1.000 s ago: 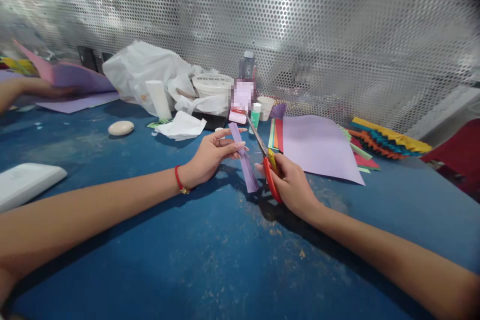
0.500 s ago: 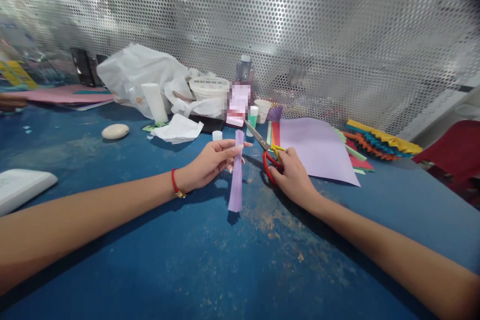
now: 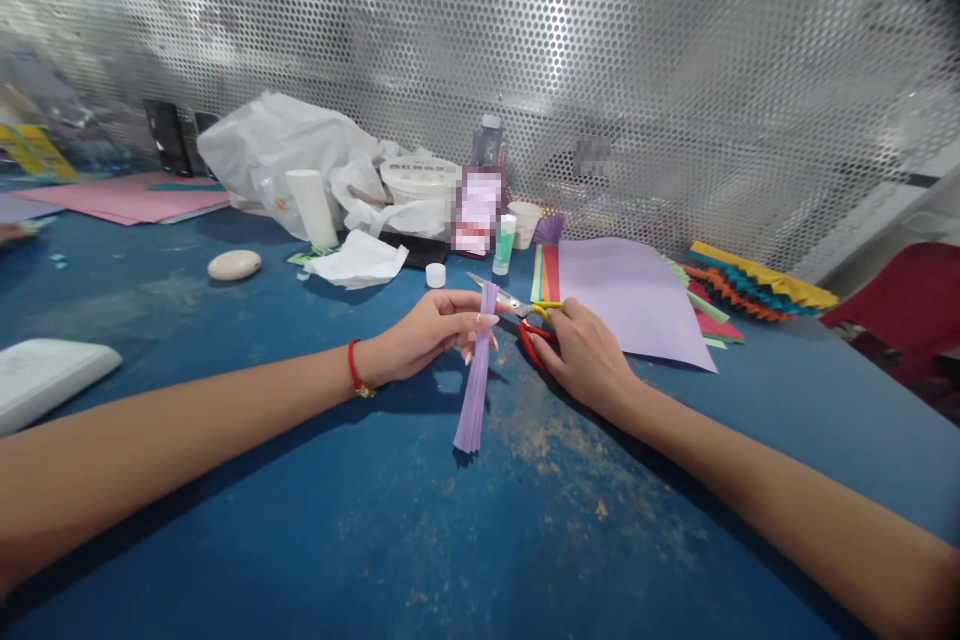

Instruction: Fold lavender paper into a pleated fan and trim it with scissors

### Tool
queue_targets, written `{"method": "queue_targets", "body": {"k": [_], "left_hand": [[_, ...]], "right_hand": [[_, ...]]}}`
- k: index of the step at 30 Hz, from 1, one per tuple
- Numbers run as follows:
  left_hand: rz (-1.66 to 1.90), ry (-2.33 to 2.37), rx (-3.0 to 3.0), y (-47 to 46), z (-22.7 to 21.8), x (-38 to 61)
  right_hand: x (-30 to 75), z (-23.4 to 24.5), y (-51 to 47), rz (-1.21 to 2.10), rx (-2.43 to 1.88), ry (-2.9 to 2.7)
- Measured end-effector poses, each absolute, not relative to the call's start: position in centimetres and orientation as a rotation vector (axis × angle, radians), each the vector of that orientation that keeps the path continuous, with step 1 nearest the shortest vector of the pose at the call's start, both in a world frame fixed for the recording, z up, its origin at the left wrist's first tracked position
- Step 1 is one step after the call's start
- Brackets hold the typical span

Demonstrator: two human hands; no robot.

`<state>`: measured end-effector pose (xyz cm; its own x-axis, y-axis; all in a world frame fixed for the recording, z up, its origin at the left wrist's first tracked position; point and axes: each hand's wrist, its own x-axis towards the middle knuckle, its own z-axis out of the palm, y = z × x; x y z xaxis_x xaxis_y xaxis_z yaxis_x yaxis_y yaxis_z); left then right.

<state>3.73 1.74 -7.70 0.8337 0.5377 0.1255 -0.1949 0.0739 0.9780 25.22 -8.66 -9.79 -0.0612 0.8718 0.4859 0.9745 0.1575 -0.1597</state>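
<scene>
My left hand (image 3: 431, 332), with a red bracelet at the wrist, pinches the upper part of a folded purple paper strip (image 3: 475, 390) that hangs down toward the blue table (image 3: 420, 520). My right hand (image 3: 586, 352) is closed on the red and yellow handles of a pair of scissors (image 3: 525, 315). The blades lie low over the table and point left toward the strip's top.
A purple sheet (image 3: 637, 295) lies on coloured papers right of my hands, with pleated paper fans (image 3: 757, 285) beyond. Behind are a green glue tube (image 3: 505, 244), a white cap (image 3: 435, 274), a crumpled tissue (image 3: 358, 260), a white plastic bag (image 3: 277, 150), a tub (image 3: 420, 178), a white box (image 3: 45, 375) and pink sheets (image 3: 127, 200).
My right hand lowered the scissors from upright to nearly flat by the table. My left hand turned the purple strip to hang downward. Another person's arm at far left has left the view.
</scene>
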Motion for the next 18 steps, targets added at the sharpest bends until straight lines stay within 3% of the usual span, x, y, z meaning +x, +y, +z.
{"method": "queue_targets", "body": {"k": [10,18], "left_hand": [[0.426,0.210,1.281,1.6,-7.9,3.9],[0.378,0.154,1.202,1.4,-6.9,3.9]], "right_hand": [[26.2,-10.4,-8.6,-0.303,-1.596,-1.882],[24.4,-9.0,-10.1,-0.394,-1.046,-2.084]]}}
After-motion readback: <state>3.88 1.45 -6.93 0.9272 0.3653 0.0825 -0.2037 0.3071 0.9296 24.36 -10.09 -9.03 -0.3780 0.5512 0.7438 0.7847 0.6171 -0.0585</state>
